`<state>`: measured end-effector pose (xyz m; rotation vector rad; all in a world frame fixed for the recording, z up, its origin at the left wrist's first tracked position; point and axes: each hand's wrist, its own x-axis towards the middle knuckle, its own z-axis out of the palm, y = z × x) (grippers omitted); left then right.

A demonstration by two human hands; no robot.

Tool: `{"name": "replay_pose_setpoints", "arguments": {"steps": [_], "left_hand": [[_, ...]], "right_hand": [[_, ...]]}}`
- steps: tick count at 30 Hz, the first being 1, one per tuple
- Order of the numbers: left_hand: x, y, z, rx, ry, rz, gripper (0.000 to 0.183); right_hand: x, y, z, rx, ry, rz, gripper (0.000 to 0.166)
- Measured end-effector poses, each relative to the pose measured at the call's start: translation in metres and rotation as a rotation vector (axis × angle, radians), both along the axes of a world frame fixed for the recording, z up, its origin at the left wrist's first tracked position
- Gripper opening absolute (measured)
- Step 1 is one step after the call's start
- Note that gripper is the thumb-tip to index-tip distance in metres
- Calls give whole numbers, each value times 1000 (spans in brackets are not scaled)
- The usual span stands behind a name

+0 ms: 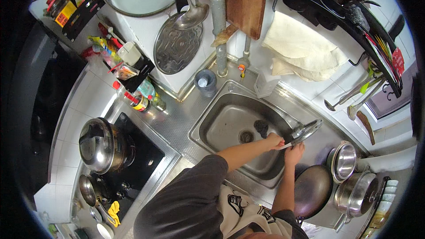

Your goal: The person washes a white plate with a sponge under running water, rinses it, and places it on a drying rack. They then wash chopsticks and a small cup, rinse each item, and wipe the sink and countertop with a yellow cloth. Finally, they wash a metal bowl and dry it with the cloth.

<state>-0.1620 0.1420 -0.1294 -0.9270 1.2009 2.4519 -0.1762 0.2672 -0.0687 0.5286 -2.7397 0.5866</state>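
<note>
My left hand [275, 141] is curled over the right part of the steel sink [229, 116], just off the tip of the chrome faucet [307, 132]. A pale strip [285, 146] runs between the spout tip and these fingers; whether it is water or a solid piece is unclear. A dark rounded scrubber or brush head [261, 128] shows by the curled hand, near the drain [246, 136]. Whether the hand grips it by a handle, I cannot tell. Under the spout, at the sink's right rim, is my right hand [294, 153]; its fingertips are partly hidden there.
A wok [313, 191], steel bowls [345, 161] and a lidded pot [357, 194] crowd the right counter. Behind the sink stand a grey cup [206, 84] and a clear plastic container [265, 84]. Left, the cooktop [146, 146] bears a domed pot [96, 144]; bottles [139, 103] stand behind.
</note>
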Motion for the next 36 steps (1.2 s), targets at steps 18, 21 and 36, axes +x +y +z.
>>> {"name": "replay_pose_setpoints", "arguments": {"steps": [18,21,36], "left_hand": [[78,19,58,-937,384,-277,36],[91,2,26,-1053,479,-439,37],[233,-87,5,-1579,39,-956,43]], "right_hand": [[19,-34,-94,-1356,-1339,-473,27],[31,-53,-67,-1538,-1486,-608,24],[-22,-6,-17,-1704,-1083,-414,22]]}}
